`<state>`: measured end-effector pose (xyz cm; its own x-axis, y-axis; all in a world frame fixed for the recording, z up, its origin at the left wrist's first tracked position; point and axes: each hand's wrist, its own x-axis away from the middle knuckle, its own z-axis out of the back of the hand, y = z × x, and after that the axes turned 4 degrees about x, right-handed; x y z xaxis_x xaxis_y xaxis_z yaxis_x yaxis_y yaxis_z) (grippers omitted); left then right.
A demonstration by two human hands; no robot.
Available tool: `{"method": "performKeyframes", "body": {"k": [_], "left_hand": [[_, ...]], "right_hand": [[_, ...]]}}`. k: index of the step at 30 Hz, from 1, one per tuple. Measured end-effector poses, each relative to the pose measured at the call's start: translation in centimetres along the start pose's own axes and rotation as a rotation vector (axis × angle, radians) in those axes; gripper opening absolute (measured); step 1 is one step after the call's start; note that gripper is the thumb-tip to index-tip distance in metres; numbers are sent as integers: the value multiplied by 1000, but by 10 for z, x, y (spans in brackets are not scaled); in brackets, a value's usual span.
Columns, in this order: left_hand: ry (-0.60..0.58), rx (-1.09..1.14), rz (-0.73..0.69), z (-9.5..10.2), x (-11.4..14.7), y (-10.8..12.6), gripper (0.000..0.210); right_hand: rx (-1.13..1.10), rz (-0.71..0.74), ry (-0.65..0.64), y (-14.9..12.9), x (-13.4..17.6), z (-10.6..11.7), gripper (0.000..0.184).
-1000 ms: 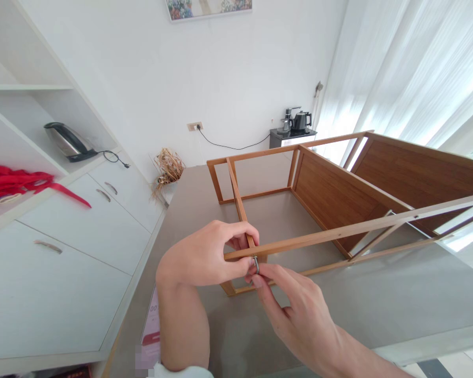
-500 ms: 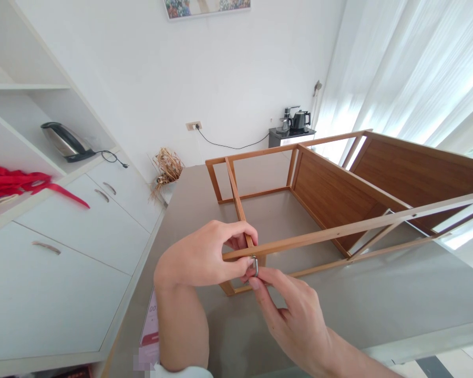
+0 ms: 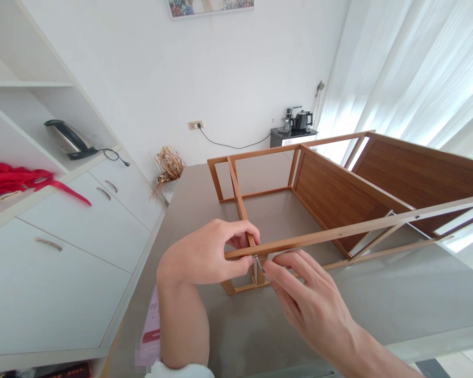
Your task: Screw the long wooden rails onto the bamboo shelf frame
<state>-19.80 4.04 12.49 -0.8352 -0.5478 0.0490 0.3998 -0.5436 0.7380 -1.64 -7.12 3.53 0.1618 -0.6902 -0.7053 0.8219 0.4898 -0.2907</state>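
A brown wooden shelf frame [image 3: 319, 237] lies on its side on the grey table, with slatted-looking brown panels toward its right end. My left hand [image 3: 205, 254] is closed around the frame's near left corner, where a crossbar meets the long rail; its thumb presses the rail's front near a bolt hole. Between the thumb and fingers of my right hand [image 3: 315, 291] is a small metal hex key [image 3: 259, 264]. The key's upper end meets the rail at that corner, right beside my left thumb. The bolt head itself is hidden.
A phone [image 3: 151, 320] lies on the grey table [image 3: 236, 336] beside my left forearm. White cabinets [image 3: 74, 262] stand left, with a kettle [image 3: 69, 139] and red cloth [image 3: 19, 178] on a shelf. Dried flowers [image 3: 168, 165] stand behind the table's far left corner.
My right hand has turned and shifted slightly right and up, swinging the hex key's free end to the right. My left hand keeps its grip on the frame.
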Motion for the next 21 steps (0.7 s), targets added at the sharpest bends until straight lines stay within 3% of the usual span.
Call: {"method": "performKeyframes", "body": {"k": [14, 21], "left_hand": [[-7, 8, 20, -1, 0, 0, 18], [2, 2, 13, -1, 0, 0, 18]], "right_hand": [[62, 40, -27, -7, -3, 9, 29], [186, 69, -85, -14, -13, 25, 32]]}}
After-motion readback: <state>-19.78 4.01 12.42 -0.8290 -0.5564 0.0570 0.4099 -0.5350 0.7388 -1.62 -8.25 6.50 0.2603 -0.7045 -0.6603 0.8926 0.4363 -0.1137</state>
